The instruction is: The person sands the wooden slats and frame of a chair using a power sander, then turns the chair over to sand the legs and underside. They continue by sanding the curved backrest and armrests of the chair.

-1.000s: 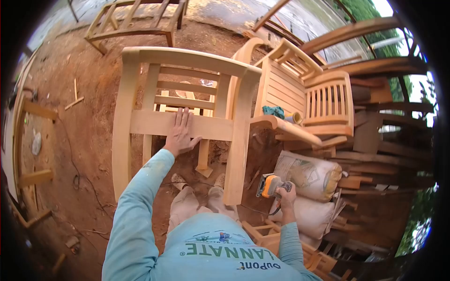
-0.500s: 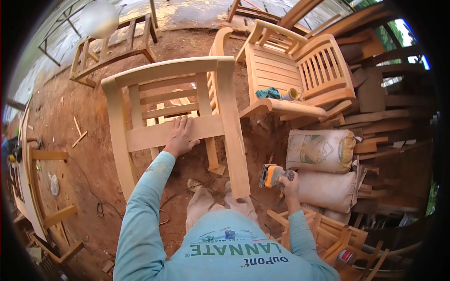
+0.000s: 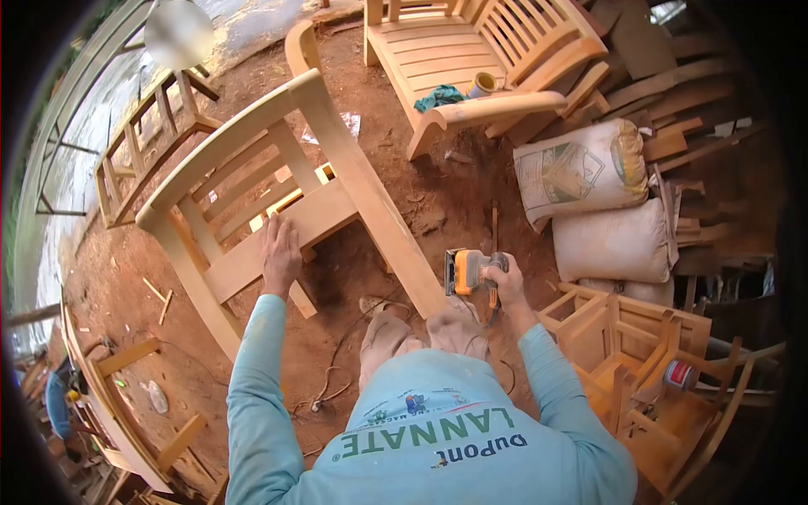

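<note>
A pale wooden chair frame (image 3: 328, 202) stands tilted before me, with slats between its side posts. My left hand (image 3: 281, 252) lies on its wide lower rail, fingers extended and close together. To the right, my right hand (image 3: 505, 282) is wrapped round an orange and black power sander (image 3: 471, 271), held just beside the lower end of the frame's right post. The sander's flat pad faces left, toward that post. A dark cable hangs below the tool.
A slatted bench (image 3: 446, 55) at the top holds a green cloth (image 3: 439, 98) and a yellow roll (image 3: 482, 84). Stacked sacks (image 3: 581, 168) lie at right, near wooden frames (image 3: 623, 337) and a small can (image 3: 678, 374). Another person's blue sleeve (image 3: 57, 402) shows at far left.
The view has turned, and the chair frame now sits more tilted and further left. My left hand still rests on its rail. The sander in my right hand is nearer the right post's end.
</note>
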`<move>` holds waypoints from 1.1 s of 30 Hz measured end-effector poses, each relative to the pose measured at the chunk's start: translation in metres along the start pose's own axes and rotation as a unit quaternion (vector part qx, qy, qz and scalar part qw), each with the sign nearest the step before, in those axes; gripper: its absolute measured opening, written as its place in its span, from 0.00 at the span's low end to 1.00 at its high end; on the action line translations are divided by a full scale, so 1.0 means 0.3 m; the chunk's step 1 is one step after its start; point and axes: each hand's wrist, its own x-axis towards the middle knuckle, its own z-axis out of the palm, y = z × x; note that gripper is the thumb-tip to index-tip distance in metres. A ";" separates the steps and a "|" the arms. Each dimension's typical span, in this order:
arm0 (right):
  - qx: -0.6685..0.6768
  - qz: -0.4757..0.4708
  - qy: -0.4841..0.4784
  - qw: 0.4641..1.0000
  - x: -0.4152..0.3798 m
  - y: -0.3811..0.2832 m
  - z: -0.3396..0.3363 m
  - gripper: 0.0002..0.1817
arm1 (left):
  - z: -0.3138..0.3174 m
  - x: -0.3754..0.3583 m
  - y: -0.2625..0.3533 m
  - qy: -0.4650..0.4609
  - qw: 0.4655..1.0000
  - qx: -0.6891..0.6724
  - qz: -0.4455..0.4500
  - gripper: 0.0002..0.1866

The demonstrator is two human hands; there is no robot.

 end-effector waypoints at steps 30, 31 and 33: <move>0.026 0.102 -0.401 0.910 0.326 0.306 -0.019 0.34 | 0.008 0.401 0.574 -0.324 0.853 0.166 -0.375 0.79; 0.035 0.107 -0.403 0.908 0.337 0.286 -0.001 0.34 | 0.019 0.385 0.545 -0.318 0.859 0.165 -0.366 0.79; 0.049 0.118 -0.409 0.903 0.371 0.255 0.032 0.36 | 0.044 0.357 0.500 -0.299 0.870 0.161 -0.358 0.79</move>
